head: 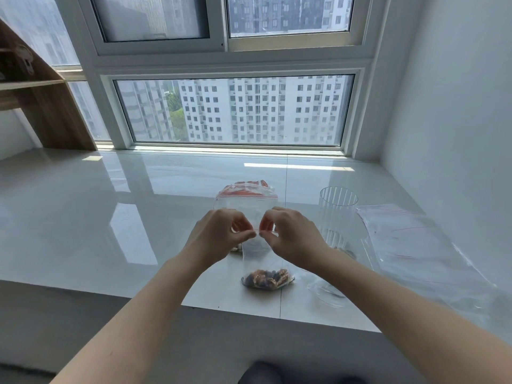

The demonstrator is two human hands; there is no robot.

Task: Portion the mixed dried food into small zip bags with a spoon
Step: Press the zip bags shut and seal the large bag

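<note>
**Small bag held upright by its top edge, both hands pinching**

The small zip bag (263, 261) hangs upright above the white sill (83, 217), its long axis vertical: the opening edge is up at the hands and the filled bottom points down, close to the sill near its front edge. I cannot tell whether the bottom touches the surface. The bag is clear plastic with a thin red line along the top, visible between the two hands. The upper part is slack and see-through; the mixed dried food (267, 278) sits in a low heap at the bottom, brown and dark pieces together.

The left hand (219, 236) pinches the top edge of the bag between thumb and fingers, with the remaining fingers curled. The right hand (291, 234) pinches the same edge just beside it, so the fingertips of the two hands nearly meet.

Behind the hands stands a larger clear bag (246, 198) with a red strip at its mouth. To the right is a ribbed clear glass (336, 214), upright. Farther right, a pile of empty zip bags (410, 239) lies flat on the sill beside the wall.
</note>
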